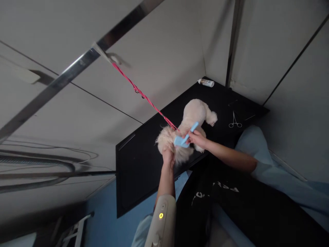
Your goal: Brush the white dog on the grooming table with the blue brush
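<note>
A small white dog (194, 111) with short-clipped body fur and a fluffy head stands on a black grooming table (138, 175). My left hand (168, 156) is closed on the dog's head, its fingers partly hidden in the fur. In my right hand (197, 138) is a light blue slicker brush (182, 141), gripped by its handle. The brush head lies against the fluffy fur beside the dog's head; its bristles are hidden. A pink grooming leash (146, 98) runs down to the dog's neck.
A metal bar (77, 67) crosses overhead and carries the leash. Scissor-like forceps (234, 121) and a white bottle (206, 82) lie on the table's far part. Grey walls stand close behind it. A pale device with a yellow light (161, 219) covers part of my left arm.
</note>
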`<action>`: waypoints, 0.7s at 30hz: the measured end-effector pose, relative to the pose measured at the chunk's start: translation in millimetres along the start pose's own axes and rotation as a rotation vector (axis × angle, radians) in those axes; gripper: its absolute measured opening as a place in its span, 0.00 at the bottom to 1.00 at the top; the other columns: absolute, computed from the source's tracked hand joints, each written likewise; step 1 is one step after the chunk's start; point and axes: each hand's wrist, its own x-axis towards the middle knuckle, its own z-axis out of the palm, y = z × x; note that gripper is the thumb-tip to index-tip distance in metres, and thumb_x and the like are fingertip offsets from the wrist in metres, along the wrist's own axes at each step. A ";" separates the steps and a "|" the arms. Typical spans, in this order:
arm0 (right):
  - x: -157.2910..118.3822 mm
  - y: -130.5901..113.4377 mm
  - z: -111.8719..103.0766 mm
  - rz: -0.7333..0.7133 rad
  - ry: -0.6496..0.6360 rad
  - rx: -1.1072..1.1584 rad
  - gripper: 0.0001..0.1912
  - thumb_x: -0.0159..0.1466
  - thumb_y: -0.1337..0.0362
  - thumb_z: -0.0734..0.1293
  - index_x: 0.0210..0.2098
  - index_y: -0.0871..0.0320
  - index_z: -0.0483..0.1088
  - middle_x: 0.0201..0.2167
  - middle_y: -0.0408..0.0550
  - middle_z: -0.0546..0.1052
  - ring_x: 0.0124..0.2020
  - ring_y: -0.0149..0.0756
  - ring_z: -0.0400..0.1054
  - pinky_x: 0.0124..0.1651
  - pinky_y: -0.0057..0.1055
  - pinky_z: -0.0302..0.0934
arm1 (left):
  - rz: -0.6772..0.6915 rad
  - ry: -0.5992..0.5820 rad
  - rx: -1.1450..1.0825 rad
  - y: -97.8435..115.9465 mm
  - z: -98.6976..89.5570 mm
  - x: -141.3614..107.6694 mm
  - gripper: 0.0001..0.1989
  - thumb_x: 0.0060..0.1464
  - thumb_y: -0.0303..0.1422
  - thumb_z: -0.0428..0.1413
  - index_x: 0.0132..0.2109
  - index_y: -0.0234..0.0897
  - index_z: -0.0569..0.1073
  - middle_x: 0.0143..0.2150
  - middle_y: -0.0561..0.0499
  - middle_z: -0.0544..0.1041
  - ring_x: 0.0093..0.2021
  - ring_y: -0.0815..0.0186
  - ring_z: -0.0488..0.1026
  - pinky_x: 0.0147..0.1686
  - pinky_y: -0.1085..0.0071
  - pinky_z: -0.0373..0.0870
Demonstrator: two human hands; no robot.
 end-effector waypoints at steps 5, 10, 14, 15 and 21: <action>-0.4 -1.0 -0.2 -0.179 0.086 0.020 0.19 0.65 0.47 0.74 0.38 0.52 0.66 0.35 0.41 0.81 0.28 0.30 0.73 0.36 0.31 0.70 | -0.073 0.035 0.022 -5.2 -4.6 6.4 0.18 0.58 0.32 0.68 0.56 0.40 0.81 0.56 0.43 0.85 0.60 0.52 0.81 0.64 0.56 0.77; -1.1 3.3 -1.1 -0.114 0.096 -0.075 0.20 0.64 0.45 0.74 0.37 0.51 0.66 0.35 0.42 0.80 0.27 0.31 0.73 0.35 0.32 0.70 | 0.016 -0.057 0.007 -0.7 -1.5 4.6 0.20 0.55 0.33 0.70 0.55 0.40 0.81 0.58 0.45 0.84 0.67 0.52 0.77 0.71 0.57 0.69; -1.4 2.6 -0.8 -0.104 -0.049 -0.176 0.20 0.64 0.44 0.74 0.37 0.52 0.68 0.35 0.43 0.80 0.26 0.32 0.72 0.35 0.33 0.70 | -0.026 -0.128 -0.060 1.8 1.7 1.2 0.25 0.49 0.35 0.74 0.55 0.39 0.81 0.58 0.42 0.84 0.68 0.47 0.76 0.73 0.52 0.67; -1.7 1.9 -0.5 -0.065 -0.078 -0.199 0.20 0.64 0.44 0.74 0.36 0.52 0.67 0.34 0.43 0.80 0.25 0.31 0.71 0.33 0.33 0.69 | -0.031 -0.140 -0.072 2.2 2.7 0.5 0.25 0.48 0.35 0.74 0.54 0.38 0.81 0.58 0.41 0.84 0.68 0.47 0.76 0.74 0.52 0.67; -8.8 -4.2 0.0 -0.186 0.052 -0.174 0.18 0.67 0.46 0.73 0.38 0.52 0.67 0.38 0.44 0.80 0.28 0.31 0.72 0.37 0.32 0.71 | -0.039 -0.138 -0.132 3.2 9.5 -1.3 0.27 0.47 0.26 0.72 0.56 0.40 0.81 0.60 0.44 0.83 0.69 0.50 0.75 0.74 0.55 0.66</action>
